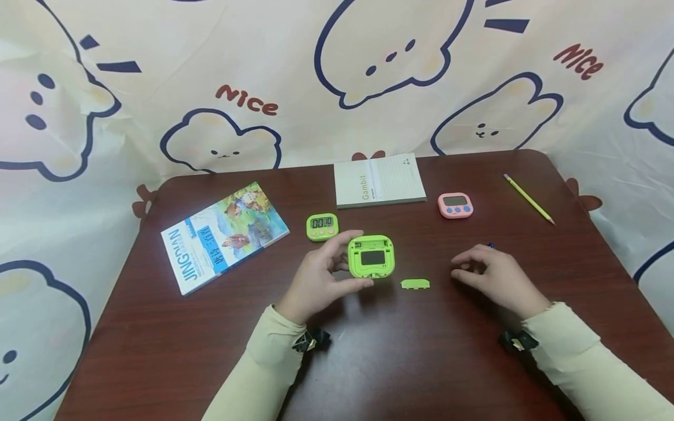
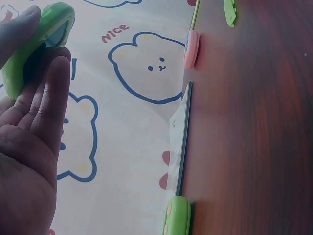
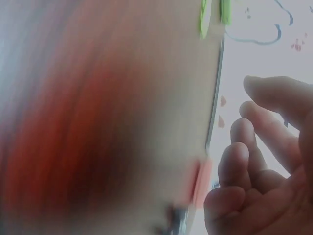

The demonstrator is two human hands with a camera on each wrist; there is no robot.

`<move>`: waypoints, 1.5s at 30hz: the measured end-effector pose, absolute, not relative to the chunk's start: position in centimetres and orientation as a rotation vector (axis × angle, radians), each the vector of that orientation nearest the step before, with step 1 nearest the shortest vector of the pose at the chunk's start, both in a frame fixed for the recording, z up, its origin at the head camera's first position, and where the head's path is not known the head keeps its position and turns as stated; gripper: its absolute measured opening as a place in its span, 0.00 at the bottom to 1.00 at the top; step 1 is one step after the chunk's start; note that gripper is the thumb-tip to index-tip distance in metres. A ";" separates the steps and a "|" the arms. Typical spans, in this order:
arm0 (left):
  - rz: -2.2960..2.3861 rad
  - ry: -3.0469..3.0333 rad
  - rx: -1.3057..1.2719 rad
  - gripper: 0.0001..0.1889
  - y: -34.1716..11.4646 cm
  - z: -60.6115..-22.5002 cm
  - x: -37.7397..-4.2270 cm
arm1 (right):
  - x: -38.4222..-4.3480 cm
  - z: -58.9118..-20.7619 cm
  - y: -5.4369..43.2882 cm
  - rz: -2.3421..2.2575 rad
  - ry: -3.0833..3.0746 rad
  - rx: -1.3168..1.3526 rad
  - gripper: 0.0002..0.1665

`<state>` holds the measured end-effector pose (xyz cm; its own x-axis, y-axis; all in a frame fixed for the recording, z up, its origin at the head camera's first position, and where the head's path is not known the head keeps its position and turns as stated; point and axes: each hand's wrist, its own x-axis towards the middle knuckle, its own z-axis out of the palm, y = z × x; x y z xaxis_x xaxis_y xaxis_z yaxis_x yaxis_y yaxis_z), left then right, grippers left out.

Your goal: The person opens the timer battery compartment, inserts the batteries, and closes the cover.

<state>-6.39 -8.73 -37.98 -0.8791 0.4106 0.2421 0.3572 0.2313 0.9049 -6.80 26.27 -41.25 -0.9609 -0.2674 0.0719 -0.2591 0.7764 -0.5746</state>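
Note:
My left hand (image 1: pixel 321 272) holds a green digital timer (image 1: pixel 354 257) by its edge between thumb and fingers. The timer's back faces up, its battery slot uncovered and a dark rectangle in its middle. To its right, a small green battery cover (image 1: pixel 415 284) lies on the table. My right hand (image 1: pixel 497 278) hovers low over the tabletop with loosely curled fingers. Nothing shows between its fingers (image 3: pixel 234 164) in the right wrist view. A small dark-blue item (image 1: pixel 491 245) peeks out behind that hand, mostly hidden; its kind cannot be told.
Another green timer (image 1: pixel 322 227) reading 00:10 lies beyond my left hand. A pink timer (image 1: pixel 455 206), a Gambit notebook (image 1: pixel 379 181) and a yellow-green pencil (image 1: pixel 529 199) lie farther back. At the left is a colourful book (image 1: pixel 225 238). Patterned cloth (image 1: pixel 295 52) surrounds the brown table (image 1: pixel 368 362).

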 end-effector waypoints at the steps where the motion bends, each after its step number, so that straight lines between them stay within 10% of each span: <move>1: 1.760 2.429 0.757 0.41 -8.7 -38.0 -6.4 | -6.9 -41.1 26.8 -0.942 2.965 -0.415 0.10; 28: 1.767 2.428 0.760 0.42 -8.8 -38.0 -6.4 | -8.9 -41.1 33.5 -0.763 2.855 -0.012 0.26; 45: 1.877 2.221 0.700 0.41 -8.0 -38.1 -6.0 | -7.7 -37.9 29.8 -1.044 3.068 -0.186 0.11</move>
<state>-5.96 -7.98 -38.12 -0.8796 0.4400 0.1808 0.2516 0.1078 0.9618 -7.72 29.75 -37.93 -0.9880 -0.0746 0.1350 -0.1414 0.7870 -0.6005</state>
